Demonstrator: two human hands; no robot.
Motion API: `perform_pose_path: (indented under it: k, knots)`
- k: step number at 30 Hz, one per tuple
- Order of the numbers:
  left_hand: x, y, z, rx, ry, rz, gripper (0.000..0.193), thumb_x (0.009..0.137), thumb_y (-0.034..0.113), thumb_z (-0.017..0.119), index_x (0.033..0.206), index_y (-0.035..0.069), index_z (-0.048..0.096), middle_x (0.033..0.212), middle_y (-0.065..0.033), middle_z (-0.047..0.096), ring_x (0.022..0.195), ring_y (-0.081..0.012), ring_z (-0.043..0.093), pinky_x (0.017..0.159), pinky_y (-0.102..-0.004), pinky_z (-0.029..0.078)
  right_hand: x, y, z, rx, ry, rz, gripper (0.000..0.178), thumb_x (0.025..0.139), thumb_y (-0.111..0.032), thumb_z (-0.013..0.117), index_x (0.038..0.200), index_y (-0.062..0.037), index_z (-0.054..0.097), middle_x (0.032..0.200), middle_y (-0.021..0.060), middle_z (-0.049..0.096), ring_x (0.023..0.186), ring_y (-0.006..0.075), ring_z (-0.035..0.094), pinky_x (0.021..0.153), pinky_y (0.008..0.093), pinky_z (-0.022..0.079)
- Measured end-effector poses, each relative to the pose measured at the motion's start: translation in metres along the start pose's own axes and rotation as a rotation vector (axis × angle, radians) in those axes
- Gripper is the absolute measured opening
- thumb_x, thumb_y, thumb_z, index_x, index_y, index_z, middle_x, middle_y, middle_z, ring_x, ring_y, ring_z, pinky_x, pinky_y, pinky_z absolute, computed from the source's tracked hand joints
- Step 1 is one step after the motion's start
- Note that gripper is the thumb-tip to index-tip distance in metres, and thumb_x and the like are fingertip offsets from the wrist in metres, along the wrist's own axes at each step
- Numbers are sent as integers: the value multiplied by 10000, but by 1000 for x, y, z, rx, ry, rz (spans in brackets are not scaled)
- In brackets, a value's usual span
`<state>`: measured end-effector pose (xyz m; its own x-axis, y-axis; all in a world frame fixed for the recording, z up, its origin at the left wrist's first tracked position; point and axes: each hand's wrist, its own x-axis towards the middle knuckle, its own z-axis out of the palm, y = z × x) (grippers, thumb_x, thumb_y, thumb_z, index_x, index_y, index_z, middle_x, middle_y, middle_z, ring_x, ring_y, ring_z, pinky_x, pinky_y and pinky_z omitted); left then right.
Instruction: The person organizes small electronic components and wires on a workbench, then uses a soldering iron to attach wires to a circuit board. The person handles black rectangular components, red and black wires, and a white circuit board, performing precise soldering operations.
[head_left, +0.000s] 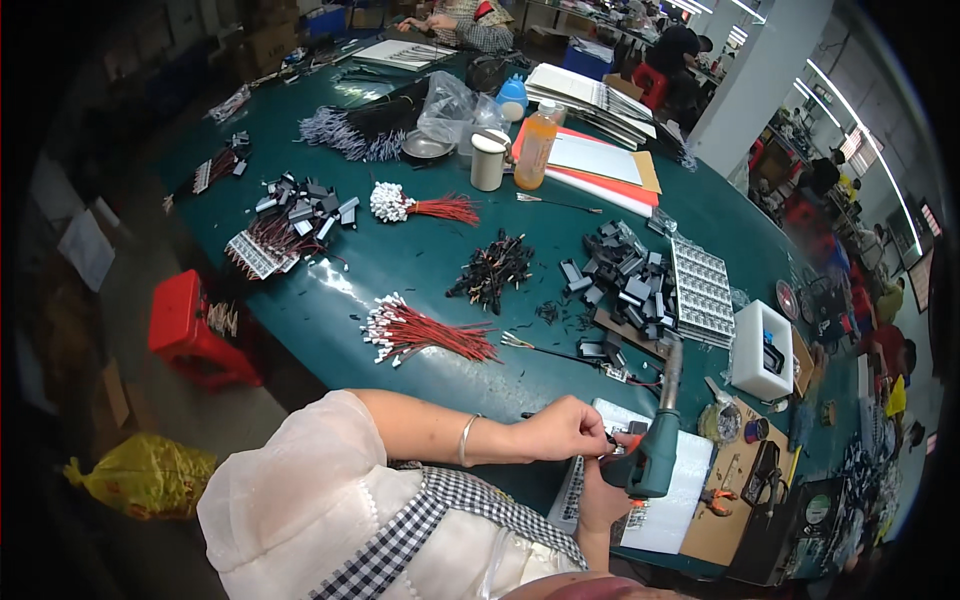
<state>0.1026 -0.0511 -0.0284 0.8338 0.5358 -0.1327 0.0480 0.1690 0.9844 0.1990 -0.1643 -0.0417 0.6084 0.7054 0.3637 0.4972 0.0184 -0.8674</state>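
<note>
Evidently we are pinching a small connector piece [608,437] with our left hand [560,428], fingers closed on it, while our right hand [605,492] is gripping the green soldering tool [655,450] beside it over the white pad [668,500]. Bundles of red wires [430,335] and black housings [625,285] are lying unworked on the worktop [400,265], so much is remaining.
</note>
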Motion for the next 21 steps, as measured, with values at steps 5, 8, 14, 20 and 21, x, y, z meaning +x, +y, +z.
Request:
perform_pose_path:
  k: [5,8,14,20,21]
  knots:
    - [-22,10,-26,253,77,157,207,810,199,724,894,17,672,833,-42,646,763,-104,576,697,-267,481,-2,-6,-6,230,38,69,645,653,97,731,1229,19,452,1073,82,583,844,140,579,722,253,492]
    - [-42,7,-88,1000,471,590,251,742,157,740,959,53,666,883,-88,639,829,-238,608,755,-353,492,0,8,-26,318,115,105,700,657,116,714,1286,33,419,1104,108,578,912,171,587,787,282,501]
    - [-102,-34,-196,1353,967,74,135,681,143,740,775,72,674,903,-52,608,907,-267,551,775,-386,450,6,13,-39,505,213,137,787,670,58,744,1347,26,345,1114,118,561,1007,229,564,907,370,461]
    - [-104,-35,-215,1258,910,269,81,725,112,713,747,47,668,769,-88,625,766,-281,584,693,-374,479,9,6,-31,507,153,127,740,674,21,780,1304,39,391,1090,119,578,970,215,596,861,333,491]
    - [-104,-33,-218,1223,867,292,83,724,111,715,746,46,667,770,-87,626,768,-281,585,697,-375,479,9,3,-31,515,156,116,713,682,22,773,1293,43,406,1089,121,582,954,207,606,850,321,498]
